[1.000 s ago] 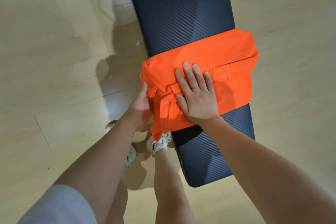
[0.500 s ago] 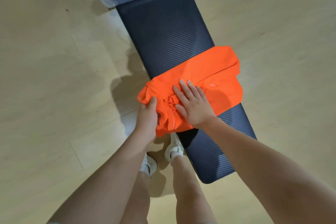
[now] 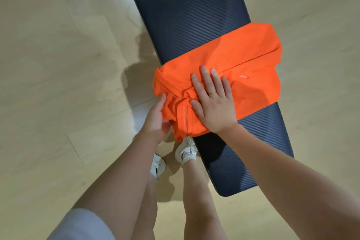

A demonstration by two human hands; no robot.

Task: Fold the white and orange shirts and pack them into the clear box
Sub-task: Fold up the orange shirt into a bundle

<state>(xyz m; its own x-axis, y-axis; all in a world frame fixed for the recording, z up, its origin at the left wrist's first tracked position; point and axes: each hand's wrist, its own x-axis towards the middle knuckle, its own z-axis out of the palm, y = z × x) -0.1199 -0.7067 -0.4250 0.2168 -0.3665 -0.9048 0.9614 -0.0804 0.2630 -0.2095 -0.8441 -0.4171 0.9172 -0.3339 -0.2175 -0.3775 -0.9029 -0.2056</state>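
The orange shirt (image 3: 239, 60) lies partly folded across the dark blue bench (image 3: 187, 6), its bunched left end hanging over the bench's left edge. My right hand (image 3: 213, 101) presses flat on the shirt near that bunched end, fingers spread. My left hand (image 3: 157, 117) grips the hanging bunched cloth from the left side, thumb on top. Neither the clear box nor the white shirt is in view.
The bench runs diagonally from top centre to lower right over a pale wooden floor (image 3: 58, 64). My legs and white shoes (image 3: 185, 152) stand just left of the bench's near end.
The camera has tilted down, so the clear box at the bench's far end has left the view. My left hand has shifted lower on the bunched cloth. My right hand stays flat on the shirt.
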